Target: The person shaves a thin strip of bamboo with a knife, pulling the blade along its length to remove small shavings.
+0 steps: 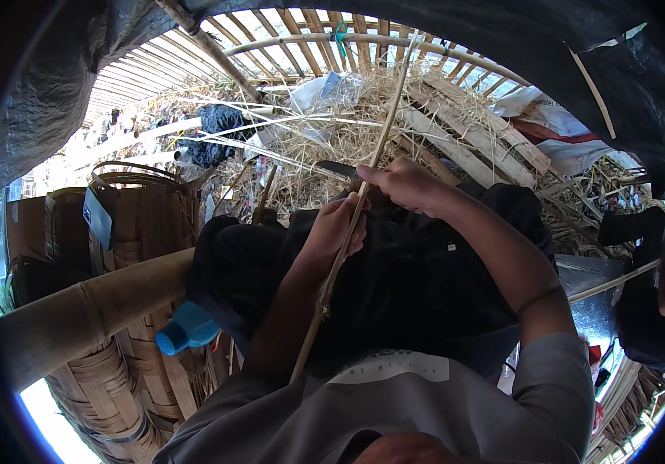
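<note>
Seemingly mid-trim, the left hand (338,230) grips the stick (389,116) while the right hand (407,185), farther along it, clasps a knife (337,168), probably calling for steady pressure next.

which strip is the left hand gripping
The long strip slanting up past the knife, gripped in the left hand; the pale strips crossing over the straw are unheld.

Looks like a rough bamboo workshop, open to daylight: fenced on the far side by a slatted wall (363,50), littered with straw-like shavings (348,143), draped with dark sheeting (642,85) at right, crowded with woven bamboo work (104,390) at left.
</note>
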Motion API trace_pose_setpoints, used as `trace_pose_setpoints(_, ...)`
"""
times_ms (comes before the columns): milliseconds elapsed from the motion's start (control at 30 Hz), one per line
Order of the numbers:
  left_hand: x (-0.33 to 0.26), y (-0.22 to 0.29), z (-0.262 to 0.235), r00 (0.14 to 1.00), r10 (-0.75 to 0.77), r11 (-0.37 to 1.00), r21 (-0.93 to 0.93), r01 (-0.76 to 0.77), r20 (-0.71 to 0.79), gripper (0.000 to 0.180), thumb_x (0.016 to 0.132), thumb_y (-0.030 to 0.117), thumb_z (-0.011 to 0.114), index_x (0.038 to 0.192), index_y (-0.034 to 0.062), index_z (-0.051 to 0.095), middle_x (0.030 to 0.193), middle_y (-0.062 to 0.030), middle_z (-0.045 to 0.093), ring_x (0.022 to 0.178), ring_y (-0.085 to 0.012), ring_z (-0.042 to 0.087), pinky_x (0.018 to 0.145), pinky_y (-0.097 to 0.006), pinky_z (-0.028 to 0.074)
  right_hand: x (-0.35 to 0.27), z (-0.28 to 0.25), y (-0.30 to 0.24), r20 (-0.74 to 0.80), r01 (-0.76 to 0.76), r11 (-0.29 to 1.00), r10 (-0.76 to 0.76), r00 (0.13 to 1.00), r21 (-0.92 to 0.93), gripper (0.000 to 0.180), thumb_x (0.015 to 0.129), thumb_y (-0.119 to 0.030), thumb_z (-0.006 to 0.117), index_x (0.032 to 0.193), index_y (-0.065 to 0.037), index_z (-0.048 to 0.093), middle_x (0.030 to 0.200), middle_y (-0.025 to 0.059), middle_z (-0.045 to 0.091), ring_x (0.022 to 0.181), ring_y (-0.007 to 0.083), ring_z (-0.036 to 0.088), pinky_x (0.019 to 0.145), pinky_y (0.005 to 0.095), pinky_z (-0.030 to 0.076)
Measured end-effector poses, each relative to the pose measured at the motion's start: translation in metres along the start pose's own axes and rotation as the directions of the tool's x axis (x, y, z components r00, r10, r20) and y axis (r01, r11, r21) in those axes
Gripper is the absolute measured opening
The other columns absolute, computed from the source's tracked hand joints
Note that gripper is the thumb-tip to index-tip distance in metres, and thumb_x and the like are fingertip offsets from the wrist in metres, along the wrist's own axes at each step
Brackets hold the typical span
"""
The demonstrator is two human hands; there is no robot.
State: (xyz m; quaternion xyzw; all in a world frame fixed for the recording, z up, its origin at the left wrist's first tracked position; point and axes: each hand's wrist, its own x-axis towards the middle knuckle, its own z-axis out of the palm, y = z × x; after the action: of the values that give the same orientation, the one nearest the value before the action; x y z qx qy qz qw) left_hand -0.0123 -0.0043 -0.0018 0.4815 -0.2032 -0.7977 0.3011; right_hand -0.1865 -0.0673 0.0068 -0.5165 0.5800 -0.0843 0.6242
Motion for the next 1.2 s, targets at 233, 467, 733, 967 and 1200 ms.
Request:
trace_pose_setpoints(233, -0.001, 0.006, 0.003, 1.000, -0.010, 1.000, -0.022, 0.010, 0.016, 0.027, 0.101, 0.027, 0.042, 0.095, 0.0030, 0.053, 0.048, 0.0008, 0.036, 0.034, -0.0089, 0.031, 0.035, -0.024, 0.022, -0.020, -0.009, -0.013, 0.340, -0.193, 0.898, 0.051, 0.939, 0.396, 0.054, 0.094, -0.052, 0.051, 0.055, -0.019, 0.032, 0.046, -0.0084, 0.025, 0.035, 0.0032, 0.016, 0.035, 0.0234, 0.009)
trace_pose_setpoints(467, -0.003, 0.003, 0.002, 0.999, -0.014, 1.000, -0.001, 0.014, -0.030, 0.025, 0.100, 0.024, 0.042, 0.094, 0.0031, 0.053, 0.048, 0.0004, 0.036, 0.033, -0.0094, 0.030, 0.034, -0.025, 0.022, -0.037, -0.034, -0.020, 0.311, -0.062, 0.821, -0.144, 0.940, 0.568, 0.054, 0.097, -0.054, 0.042, 0.058, -0.017, 0.032, 0.048, -0.0086, 0.024, 0.036, 0.0037, 0.014, 0.036, 0.0235, 0.006)
trace_pose_setpoints(733, 0.000, 0.001, 0.003, 1.000, -0.010, 1.000, -0.004, 0.010, -0.022, 0.024, 0.101, 0.024, 0.040, 0.093, 0.0037, 0.052, 0.048, 0.0006, 0.036, 0.034, -0.0090, 0.031, 0.034, -0.024, 0.022, 0.007, -0.040, 0.021, -0.420, 0.214, 0.940, -0.313, 0.852, -0.266, 0.038, 0.098, -0.034, 0.043, 0.085, -0.002, 0.059, 0.064, 0.0100, 0.054, 0.060, 0.0210, 0.053, 0.064, 0.0358, 0.043)
trace_pose_setpoints(967, 0.001, -0.001, 0.000, 1.000, -0.008, 1.000, 0.015, 0.009, -0.026, 0.026, 0.102, 0.025, 0.039, 0.093, 0.0040, 0.052, 0.049, 0.0007, 0.036, 0.035, -0.0091, 0.031, 0.034, -0.024, 0.024, 0.009, -0.036, 0.018, -0.392, 0.201, 0.961, -0.262, 0.882, -0.191, 0.033, 0.094, -0.031, 0.051, 0.096, 0.000, 0.063, 0.079, 0.0175, 0.066, 0.073, 0.0305, 0.066, 0.067, 0.0407, 0.048)
trace_pose_setpoints(1200, 0.001, 0.000, 0.003, 1.000, 0.006, 0.999, 0.038, -0.005, -0.011, 0.029, 0.102, 0.027, 0.039, 0.093, 0.0031, 0.052, 0.050, 0.0000, 0.038, 0.036, -0.0093, 0.032, 0.034, -0.024, 0.025, 0.044, -0.052, 0.037, -0.391, 0.100, 0.948, -0.219, 0.894, -0.302, 0.045, 0.094, -0.042, 0.051, 0.086, 0.000, 0.066, 0.072, 0.0175, 0.065, 0.070, 0.0319, 0.066, 0.067, 0.0427, 0.048)
